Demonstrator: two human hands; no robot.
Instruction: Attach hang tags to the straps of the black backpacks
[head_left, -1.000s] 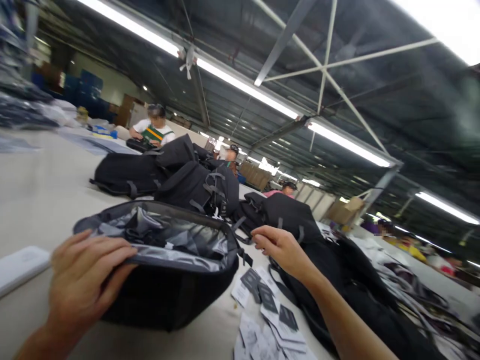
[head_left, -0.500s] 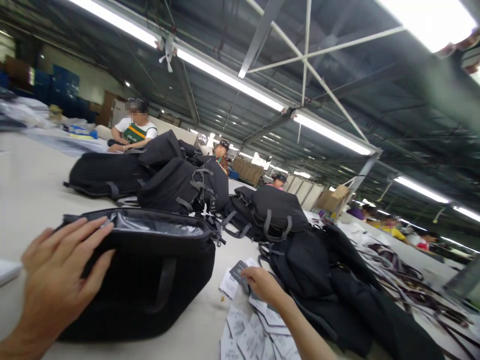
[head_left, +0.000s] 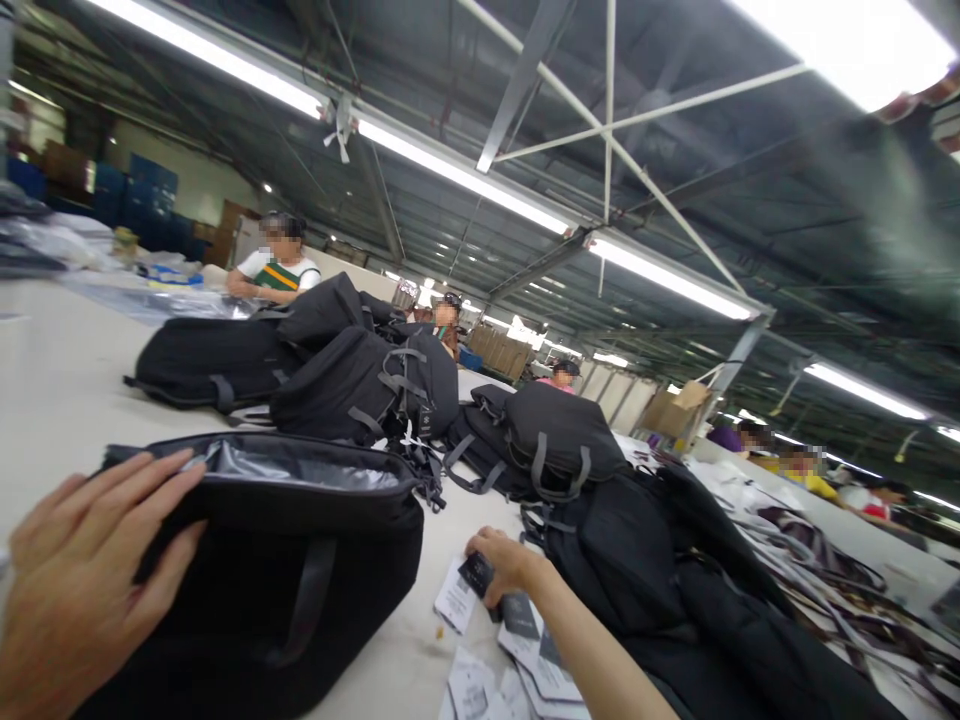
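A black bag (head_left: 360, 575) stands in front of me at the left, its top unzipped and a shiny silvery lining (head_left: 300, 466) showing. My left hand (head_left: 90, 560) grips its upper left corner, fingers along the rim and thumb against the front. A grey strap handle (head_left: 309, 590) hangs on that front side. To the right of the bag, my right hand (head_left: 506, 562) has its fingers closed on a dark hang tag (head_left: 475, 573). Under and beside that hand lie white printed tags (head_left: 454, 598), with more tags (head_left: 480, 685) spread nearer me, partly behind my forearm.
Black bags (head_left: 360, 365) are heaped behind the open one, and others (head_left: 570, 430) lie at the right. Loose straps (head_left: 817, 590) cover the far right. Across the white table (head_left: 60, 370) sits a person (head_left: 277, 270); other people are farther back.
My right hand has shifted slightly left and its fingers have curled over the dark tag. The left hand and the bag sit a little lower left in view.
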